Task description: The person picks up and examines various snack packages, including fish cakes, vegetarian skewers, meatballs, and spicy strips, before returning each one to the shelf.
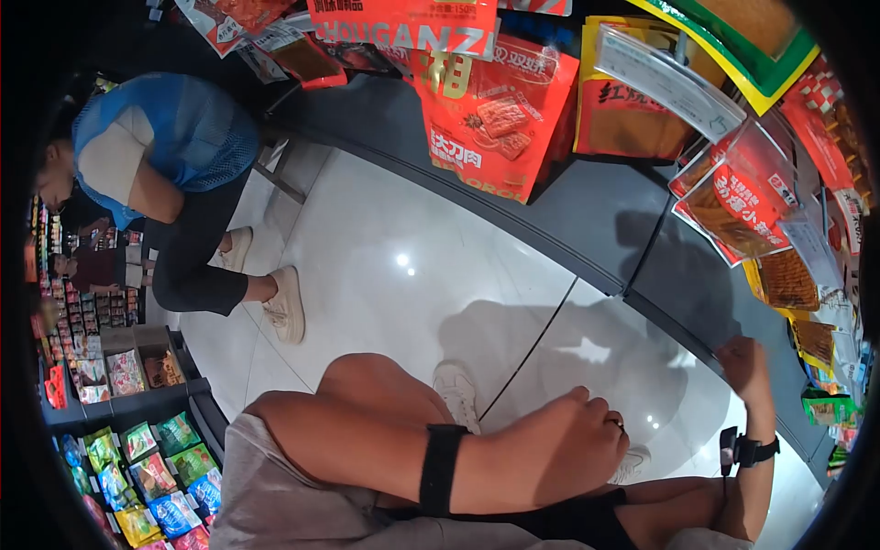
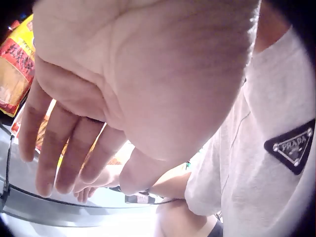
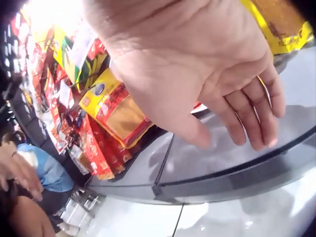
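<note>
My left hand (image 1: 568, 440), with a ring on one finger and a black strap on the forearm, hangs in front of my body over the floor. In the left wrist view its palm faces the camera, and the loose fingers (image 2: 69, 158) hold nothing. On the right side, my right hand (image 1: 747, 367) hovers near the edge of the dark shelf (image 1: 697, 284). Its fingers (image 3: 261, 123) dangle relaxed and empty in the right wrist view. Closest to it there is a yellow and red snack packet (image 3: 121, 111). Red snack bags (image 1: 500, 119) line the shelf above.
A person in a blue vest (image 1: 183, 128) bends forward at the left. Behind them a rack (image 1: 192, 394) carries several colourful packets. Price tags (image 1: 669, 82) stick out from the shelf. Glossy white floor tiles (image 1: 385, 238) lie between the displays.
</note>
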{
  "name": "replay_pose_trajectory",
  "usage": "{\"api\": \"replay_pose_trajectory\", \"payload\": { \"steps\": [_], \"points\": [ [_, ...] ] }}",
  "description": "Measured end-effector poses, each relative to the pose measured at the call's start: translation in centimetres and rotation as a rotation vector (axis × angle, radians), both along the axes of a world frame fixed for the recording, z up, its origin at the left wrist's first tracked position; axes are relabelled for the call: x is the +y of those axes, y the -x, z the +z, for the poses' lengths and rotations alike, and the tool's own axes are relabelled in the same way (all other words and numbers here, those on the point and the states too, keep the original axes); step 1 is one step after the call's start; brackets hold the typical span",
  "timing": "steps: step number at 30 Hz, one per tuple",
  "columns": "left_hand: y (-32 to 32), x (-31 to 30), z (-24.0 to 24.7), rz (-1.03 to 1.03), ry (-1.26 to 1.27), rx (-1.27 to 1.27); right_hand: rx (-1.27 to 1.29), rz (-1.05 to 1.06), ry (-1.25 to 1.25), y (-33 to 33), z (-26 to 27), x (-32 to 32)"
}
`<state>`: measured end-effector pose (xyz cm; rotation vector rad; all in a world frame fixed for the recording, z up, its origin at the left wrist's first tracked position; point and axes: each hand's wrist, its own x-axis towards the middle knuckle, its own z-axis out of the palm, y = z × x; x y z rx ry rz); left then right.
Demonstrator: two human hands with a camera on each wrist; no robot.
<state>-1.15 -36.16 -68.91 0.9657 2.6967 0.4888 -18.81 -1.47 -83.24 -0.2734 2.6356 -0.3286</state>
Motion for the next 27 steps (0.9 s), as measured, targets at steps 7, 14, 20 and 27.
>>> {"api": "replay_pose_trajectory", "payload": {
  "steps": [7, 14, 20, 27],
  "points": [
    [-0.9, 2.9, 0.8, 0.029, -0.196, 0.091, -0.07, 0.124, 0.329, -7.4, -0.6, -4.1],
    [-2.9, 3.0, 1.4, -0.047, -0.255, 0.084, -0.676, -0.057, 0.649, -9.4, 1.6, -10.9],
    [-3.8, -1.0, 5.4, -0.02, -0.385, -0.309, -0.87, 0.033, 0.805, -9.0, 7.4, -17.2],
    [-6.6, -4.8, 10.0, 0.25, -0.743, -0.39, -1.061, 0.137, 1.029, -8.7, 8.3, -18.2]
  ]
}}
